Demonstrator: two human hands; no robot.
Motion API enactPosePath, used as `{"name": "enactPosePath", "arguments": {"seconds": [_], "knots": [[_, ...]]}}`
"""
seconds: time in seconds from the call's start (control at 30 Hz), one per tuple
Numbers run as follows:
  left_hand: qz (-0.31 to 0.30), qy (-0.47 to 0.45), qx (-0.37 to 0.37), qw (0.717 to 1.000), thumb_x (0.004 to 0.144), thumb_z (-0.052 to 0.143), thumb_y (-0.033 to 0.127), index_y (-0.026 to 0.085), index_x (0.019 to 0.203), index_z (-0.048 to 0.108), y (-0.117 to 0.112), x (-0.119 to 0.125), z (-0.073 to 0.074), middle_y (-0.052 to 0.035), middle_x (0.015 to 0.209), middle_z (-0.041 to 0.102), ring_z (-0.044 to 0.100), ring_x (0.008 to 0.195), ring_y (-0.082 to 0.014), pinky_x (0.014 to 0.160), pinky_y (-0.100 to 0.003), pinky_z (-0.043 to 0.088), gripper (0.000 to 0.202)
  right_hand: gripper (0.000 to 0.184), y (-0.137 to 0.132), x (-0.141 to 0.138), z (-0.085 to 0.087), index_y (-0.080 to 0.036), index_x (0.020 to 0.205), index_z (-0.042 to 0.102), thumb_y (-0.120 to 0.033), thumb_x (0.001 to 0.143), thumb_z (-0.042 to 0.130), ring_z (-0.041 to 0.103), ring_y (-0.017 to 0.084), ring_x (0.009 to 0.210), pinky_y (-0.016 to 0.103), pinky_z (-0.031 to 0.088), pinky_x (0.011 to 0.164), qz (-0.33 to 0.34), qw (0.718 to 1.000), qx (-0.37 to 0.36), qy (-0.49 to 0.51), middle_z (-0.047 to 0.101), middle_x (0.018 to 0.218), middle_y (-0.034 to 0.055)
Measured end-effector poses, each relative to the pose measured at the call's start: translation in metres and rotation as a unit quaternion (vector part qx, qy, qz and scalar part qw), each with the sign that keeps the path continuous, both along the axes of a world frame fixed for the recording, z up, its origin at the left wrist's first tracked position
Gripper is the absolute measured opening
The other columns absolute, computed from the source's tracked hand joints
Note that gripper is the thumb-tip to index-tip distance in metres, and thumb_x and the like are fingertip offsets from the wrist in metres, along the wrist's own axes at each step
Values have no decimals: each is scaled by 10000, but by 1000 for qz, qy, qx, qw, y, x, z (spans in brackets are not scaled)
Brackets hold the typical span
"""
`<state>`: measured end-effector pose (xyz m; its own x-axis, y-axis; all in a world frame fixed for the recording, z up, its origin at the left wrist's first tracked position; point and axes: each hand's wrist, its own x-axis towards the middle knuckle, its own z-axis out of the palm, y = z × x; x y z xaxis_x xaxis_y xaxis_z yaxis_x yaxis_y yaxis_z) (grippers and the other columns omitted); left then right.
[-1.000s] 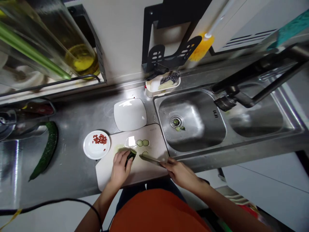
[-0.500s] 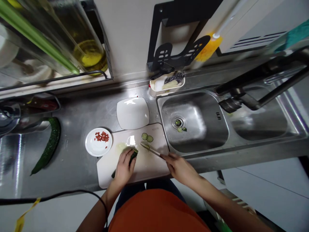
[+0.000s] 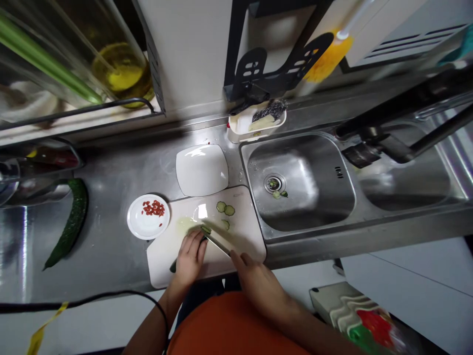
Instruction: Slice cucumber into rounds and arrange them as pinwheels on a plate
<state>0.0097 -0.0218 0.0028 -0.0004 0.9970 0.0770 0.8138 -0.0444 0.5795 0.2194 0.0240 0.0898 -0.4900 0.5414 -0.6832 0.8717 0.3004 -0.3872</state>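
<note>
My left hand (image 3: 190, 254) is closed over a dark green cucumber (image 3: 173, 266) on the white cutting board (image 3: 236, 251); much of the cucumber is hidden under the fingers. My right hand (image 3: 258, 283) grips a knife (image 3: 219, 243), its blade against the cucumber's cut end beside my left fingertips. Beyond the blade, several cucumber slices (image 3: 225, 208) lie on the board. A square white plate (image 3: 202, 170) stands behind the board. To its left, a small round white plate (image 3: 148, 232) holds red berries (image 3: 153, 208).
A whole cucumber (image 3: 70, 227) lies on the steel counter at left. The sink (image 3: 314, 197) at right has cucumber scraps near its drain, with a black faucet (image 3: 380, 143) reaching over. A sponge holder (image 3: 256, 127) sits at the back wall. A black cable (image 3: 99, 296) runs along the front left.
My right hand has brought the knife left and nearer to me, from beside a loose slice to the cucumber's end. My left hand keeps its hold. The view has shifted slightly.
</note>
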Motion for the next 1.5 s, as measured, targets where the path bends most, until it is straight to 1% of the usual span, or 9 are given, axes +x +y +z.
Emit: {"name": "enactPosePath", "arguments": {"seconds": [0.17,0.37,0.53,0.77,1.03,1.23,1.5], "knots": [[-8,6,13,1000,857,539,146,164,1151,566,0,0,-2,-101,1112,635,573,1086,-218,978,-424,458,295,569,-1,2,2,-210,1311,428,19,799,328,624,159,703,244,342,557,15,1000,16,4,628,963,59],[-15,15,22,1000,863,533,152,160,1153,561,0,0,-2,-100,1094,640,582,1068,-217,967,-416,466,291,537,2,1,4,-220,1292,443,5,819,323,620,159,701,240,357,552,29,999,23,-6,632,935,62],[-11,18,15,1000,875,515,178,164,1148,572,0,0,-2,-100,1090,649,591,1068,-218,968,-412,468,279,545,5,2,4,-228,1294,440,1,813,327,621,163,696,242,362,538,33,999,14,-4,632,924,63],[-12,29,21,999,881,510,197,163,1144,572,0,0,-2,-100,1067,660,601,1053,-216,962,-405,469,273,524,4,2,0,-217,1289,424,-5,817,341,625,172,720,245,380,567,33,999,7,-1,635,934,68],[-13,35,23,999,869,528,179,153,1134,571,2,0,-2,-102,1068,658,592,1064,-216,969,-397,464,270,426,9,-2,3,-203,1145,504,17,819,340,623,166,678,245,354,542,31,1000,3,-3,640,883,57],[-15,26,26,999,865,532,166,160,1142,562,2,-1,-3,-96,1063,658,596,1053,-214,967,-403,465,279,431,16,-7,8,-195,1145,522,16,814,344,633,160,687,240,368,550,23,1000,-8,1,651,880,64],[-19,29,24,999,868,527,173,167,1143,561,0,-3,-5,-93,1058,662,605,1046,-219,962,-416,473,277,466,19,-10,5,-182,1135,550,38,788,329,647,200,727,262,398,574,21,1000,-6,13,657,902,83]]}}
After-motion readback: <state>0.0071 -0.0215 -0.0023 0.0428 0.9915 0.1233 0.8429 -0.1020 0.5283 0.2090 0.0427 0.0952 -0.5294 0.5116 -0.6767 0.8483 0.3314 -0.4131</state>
